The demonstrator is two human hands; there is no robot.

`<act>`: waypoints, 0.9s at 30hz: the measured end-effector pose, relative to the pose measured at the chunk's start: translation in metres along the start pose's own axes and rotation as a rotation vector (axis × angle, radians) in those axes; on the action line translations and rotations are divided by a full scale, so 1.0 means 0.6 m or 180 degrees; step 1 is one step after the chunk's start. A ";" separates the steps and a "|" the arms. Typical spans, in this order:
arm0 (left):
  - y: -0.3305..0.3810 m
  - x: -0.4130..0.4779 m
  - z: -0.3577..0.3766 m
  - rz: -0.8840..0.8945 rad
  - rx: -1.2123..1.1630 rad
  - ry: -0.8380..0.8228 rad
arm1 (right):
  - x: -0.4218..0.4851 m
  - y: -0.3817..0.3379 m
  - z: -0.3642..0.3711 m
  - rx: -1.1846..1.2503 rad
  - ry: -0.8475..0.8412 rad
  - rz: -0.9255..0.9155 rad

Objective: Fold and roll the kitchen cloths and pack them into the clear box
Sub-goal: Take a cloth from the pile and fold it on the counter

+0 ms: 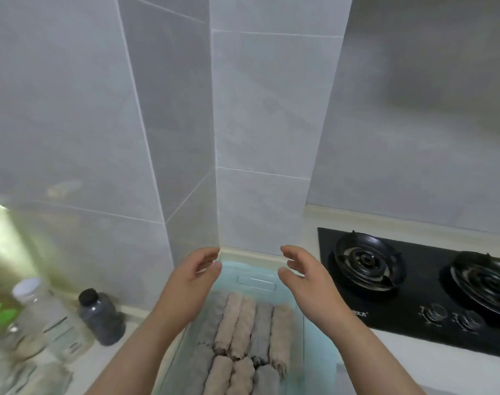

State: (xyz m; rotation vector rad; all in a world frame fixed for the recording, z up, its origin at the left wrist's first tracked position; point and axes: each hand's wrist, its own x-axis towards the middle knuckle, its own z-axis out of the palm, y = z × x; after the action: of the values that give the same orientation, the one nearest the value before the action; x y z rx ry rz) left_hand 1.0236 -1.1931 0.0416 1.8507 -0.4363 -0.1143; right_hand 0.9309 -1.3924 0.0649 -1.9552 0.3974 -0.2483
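Both hands' fingers (206,256) curl apart, empty, above the clear box (255,280) (rolled cloths (243,329) inside).

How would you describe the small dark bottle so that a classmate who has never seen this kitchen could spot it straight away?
Start at the clear box of rolled cloths on the counter, then look to its left, towards the tiled wall. There a cluster of bottles stands; the small dark bottle is the one nearest the box. Unlike the pale, see-through white-capped bottle beside it, it has dark contents and a black cap.
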 end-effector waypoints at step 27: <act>0.068 -0.670 -0.235 -0.0298 -0.0434 0.2799 | -0.381 -0.158 0.206 0.0718 -0.2422 -0.1229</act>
State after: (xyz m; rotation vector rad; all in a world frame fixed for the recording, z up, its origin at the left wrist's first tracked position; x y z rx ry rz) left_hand 0.6831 -0.9351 0.0695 1.5997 0.2662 0.5764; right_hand 0.7786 -1.1648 0.1033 -1.7352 -0.4864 0.2064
